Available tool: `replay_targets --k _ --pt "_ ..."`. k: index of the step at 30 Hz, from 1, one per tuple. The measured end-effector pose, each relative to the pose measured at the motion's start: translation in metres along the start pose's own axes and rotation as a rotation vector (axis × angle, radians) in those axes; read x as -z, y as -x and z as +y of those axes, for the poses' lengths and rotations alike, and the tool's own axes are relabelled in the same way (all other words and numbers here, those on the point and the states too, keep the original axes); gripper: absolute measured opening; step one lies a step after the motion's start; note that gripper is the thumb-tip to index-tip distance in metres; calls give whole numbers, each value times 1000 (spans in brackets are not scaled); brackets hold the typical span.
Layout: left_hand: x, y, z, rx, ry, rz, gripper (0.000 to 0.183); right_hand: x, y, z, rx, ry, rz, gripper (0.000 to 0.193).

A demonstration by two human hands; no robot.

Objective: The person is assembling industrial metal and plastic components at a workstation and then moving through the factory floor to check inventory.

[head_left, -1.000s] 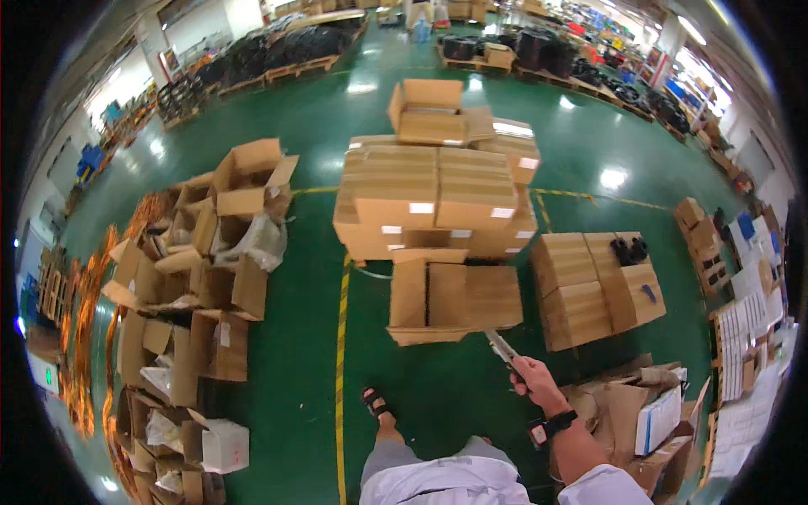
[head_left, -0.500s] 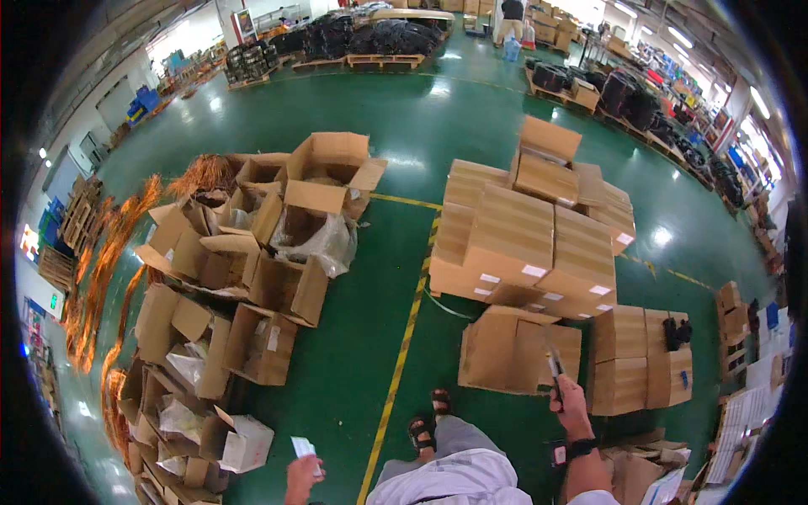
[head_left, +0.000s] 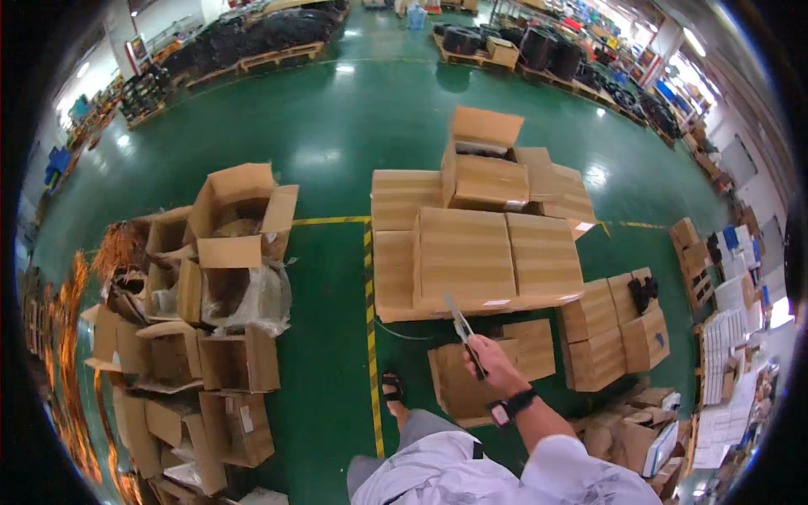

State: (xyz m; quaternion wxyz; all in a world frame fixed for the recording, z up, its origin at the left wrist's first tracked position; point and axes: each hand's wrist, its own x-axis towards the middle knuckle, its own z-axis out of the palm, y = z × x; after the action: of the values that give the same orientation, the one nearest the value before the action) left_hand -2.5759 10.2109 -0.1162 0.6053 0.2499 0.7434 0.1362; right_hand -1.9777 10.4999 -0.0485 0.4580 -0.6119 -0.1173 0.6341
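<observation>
My right hand (head_left: 497,367), a dark watch on its wrist, is closed round a utility knife (head_left: 468,342). The knife's long blade is out and points up and away toward a stack of taped cardboard cartons (head_left: 464,263). From this view I cannot tell whether the blade touches the cartons. Below the hand an opened cardboard box (head_left: 459,383) lies on the floor in front of the stack. On top of the stack, one carton (head_left: 486,181) has its flap raised and dark contents showing. My left hand is outside the picture.
Several opened cartons (head_left: 240,358) with plastic wrapping stand at the left, beside orange strands (head_left: 67,337). A yellow-black line (head_left: 370,337) runs along the green floor. Taped boxes (head_left: 598,345) and flattened cardboard (head_left: 627,429) lie at the right. Pallets (head_left: 282,56) with black bundles stand far back.
I have stepped and turned toward the carton stack. My right hand with the knife has moved up and left, nearer the stack. The left hand, which held white slips, has left the picture.
</observation>
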Motion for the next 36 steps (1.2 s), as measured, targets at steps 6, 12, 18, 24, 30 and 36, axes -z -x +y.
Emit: replay_targets --k 6,12,18,24,30,36 --pt "-13 -48 153 109 522 105 22 -32 -66 -33 144 129 174 27" --pt "28 -126 275 50 384 10 20 -37 -111 -37 188 49 270 23" --pt "94 -224 348 -31 254 -91 19 -39 -146 -56 302 -114 551 18" --pt "139 -296 450 -62 109 -173 17 -65 -184 -111 299 -165 771 25" --pt "118 -325 624 18 29 -115 18 -35 -240 -148 366 55 907 34" --pt "99 -361 695 26 -70 -229 27 6 -336 -260 451 558 1155 39"
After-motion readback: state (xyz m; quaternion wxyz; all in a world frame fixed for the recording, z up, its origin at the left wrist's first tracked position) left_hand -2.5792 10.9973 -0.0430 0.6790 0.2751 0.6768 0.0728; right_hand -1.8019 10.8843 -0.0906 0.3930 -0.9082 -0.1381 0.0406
